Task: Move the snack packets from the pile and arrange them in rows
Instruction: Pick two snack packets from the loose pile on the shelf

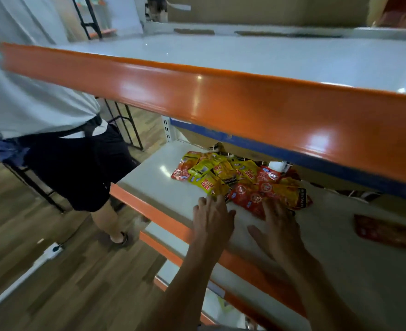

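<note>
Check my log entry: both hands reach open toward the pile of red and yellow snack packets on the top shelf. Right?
Not quite. The head view shows the pile of snack packets on the middle shelf, under the top one. The left hand and right hand do reach open.

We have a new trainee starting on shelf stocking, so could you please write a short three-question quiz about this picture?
1. True or false: the pile of snack packets lies on the top shelf.
2. Which packet lies alone to the right of the pile? A) a yellow one B) a red one C) a green one
3. Fill in: both hands reach toward the pile with fingers ____.

Key
1. False: it lies on the middle shelf, under the top one.
2. B, the lone red packet.
3. Straight: the left hand and right hand hold nothing.
</note>
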`<state>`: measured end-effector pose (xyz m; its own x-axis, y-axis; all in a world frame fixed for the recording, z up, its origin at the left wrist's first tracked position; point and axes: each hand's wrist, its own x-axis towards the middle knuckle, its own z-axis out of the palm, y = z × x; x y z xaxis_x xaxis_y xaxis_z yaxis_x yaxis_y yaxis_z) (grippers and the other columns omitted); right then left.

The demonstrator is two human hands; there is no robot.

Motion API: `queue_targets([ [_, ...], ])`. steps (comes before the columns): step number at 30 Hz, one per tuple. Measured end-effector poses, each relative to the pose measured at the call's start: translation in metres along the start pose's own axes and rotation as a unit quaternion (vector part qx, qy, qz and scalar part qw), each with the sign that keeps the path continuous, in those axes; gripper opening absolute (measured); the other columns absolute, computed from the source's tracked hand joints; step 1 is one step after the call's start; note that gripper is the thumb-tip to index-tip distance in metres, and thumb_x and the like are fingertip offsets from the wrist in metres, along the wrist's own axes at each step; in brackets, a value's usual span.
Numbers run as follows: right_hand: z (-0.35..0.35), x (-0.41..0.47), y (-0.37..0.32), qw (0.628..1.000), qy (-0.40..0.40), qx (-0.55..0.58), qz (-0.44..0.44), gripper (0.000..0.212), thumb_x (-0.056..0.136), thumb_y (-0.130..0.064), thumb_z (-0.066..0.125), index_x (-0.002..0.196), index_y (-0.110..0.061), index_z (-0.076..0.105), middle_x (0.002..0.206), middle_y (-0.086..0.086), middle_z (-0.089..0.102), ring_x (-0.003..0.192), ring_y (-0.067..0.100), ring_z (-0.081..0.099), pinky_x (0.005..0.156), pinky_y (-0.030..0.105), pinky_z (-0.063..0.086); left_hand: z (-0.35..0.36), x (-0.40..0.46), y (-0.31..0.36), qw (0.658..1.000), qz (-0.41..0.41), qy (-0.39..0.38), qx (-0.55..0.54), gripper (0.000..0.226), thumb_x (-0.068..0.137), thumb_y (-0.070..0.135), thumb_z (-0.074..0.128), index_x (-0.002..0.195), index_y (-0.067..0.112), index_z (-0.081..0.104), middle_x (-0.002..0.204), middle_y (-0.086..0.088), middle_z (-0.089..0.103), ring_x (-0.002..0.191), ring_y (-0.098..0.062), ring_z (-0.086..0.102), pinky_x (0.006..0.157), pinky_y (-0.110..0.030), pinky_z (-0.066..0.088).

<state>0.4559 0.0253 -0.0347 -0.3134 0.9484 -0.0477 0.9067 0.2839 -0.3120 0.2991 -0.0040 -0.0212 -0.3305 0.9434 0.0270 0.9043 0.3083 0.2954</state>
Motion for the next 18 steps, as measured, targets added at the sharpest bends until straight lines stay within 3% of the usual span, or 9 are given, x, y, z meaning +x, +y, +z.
queue_targets([
  [2,0.007,0.001,-0.002,0.999,0.012,-0.007,0.034,0.085,0.091,-0.057,0.054,0.157,-0.018,0.018,0.161,0.010,0.020,0.145,0.030,0.023,0.111,0.043,0.029,0.005,0.011,-0.003,1.000,0.010,-0.002,-0.020,0.046,0.097,0.045,0.053,0.133,0.016,0.050,0.131,-0.009,0.053,0.120,-0.030,0.047,0.096,-0.041,0.041],
  [6,0.016,-0.004,-0.001,0.995,0.076,-0.024,0.058,0.077,0.080,-0.054,0.068,0.145,-0.019,0.046,0.140,0.010,0.051,0.120,0.036,0.049,0.090,0.047,0.044,0.015,0.032,-0.005,0.997,0.030,0.013,-0.065,0.049,0.094,0.048,0.055,0.133,0.018,0.054,0.129,-0.008,0.054,0.119,-0.031,0.048,0.094,-0.039,0.042],
  [10,0.016,-0.010,0.000,0.990,0.112,-0.017,0.078,0.068,0.075,-0.044,0.075,0.137,-0.026,0.055,0.118,0.010,0.061,0.100,0.038,0.057,0.080,0.046,0.047,0.016,0.060,-0.002,0.997,0.027,0.035,-0.067,0.055,0.090,0.056,0.055,0.122,0.011,0.061,0.116,-0.017,0.059,0.113,-0.037,0.048,0.093,-0.043,0.037],
  [13,0.013,-0.018,-0.001,0.988,0.127,0.000,0.090,0.057,0.077,-0.040,0.074,0.131,-0.034,0.057,0.112,0.004,0.059,0.099,0.035,0.057,0.080,0.045,0.047,0.021,0.063,0.007,0.998,0.011,0.006,-0.066,0.057,0.087,0.055,0.059,0.121,0.009,0.059,0.120,-0.021,0.053,0.118,-0.040,0.042,0.096,-0.045,0.034],
  [16,0.017,-0.019,0.005,0.985,0.149,-0.007,0.091,0.039,0.074,-0.032,0.079,0.111,-0.025,0.066,0.116,0.005,0.063,0.102,0.035,0.061,0.081,0.046,0.050,0.022,0.060,0.014,0.997,-0.001,-0.010,-0.071,0.067,0.080,0.057,0.068,0.125,0.010,0.053,0.127,-0.018,0.045,0.124,-0.040,0.036,0.102,-0.045,0.032],
  [18,0.013,-0.019,0.009,0.986,0.137,-0.005,0.098,0.032,0.079,-0.028,0.074,0.109,-0.022,0.064,0.119,0.003,0.062,0.110,0.031,0.059,0.088,0.044,0.047,0.019,0.063,0.017,0.994,-0.018,-0.034,-0.104,0.080,0.072,0.057,0.076,0.130,0.010,0.045,0.131,-0.016,0.038,0.128,-0.040,0.030,0.108,-0.049,0.028],
])
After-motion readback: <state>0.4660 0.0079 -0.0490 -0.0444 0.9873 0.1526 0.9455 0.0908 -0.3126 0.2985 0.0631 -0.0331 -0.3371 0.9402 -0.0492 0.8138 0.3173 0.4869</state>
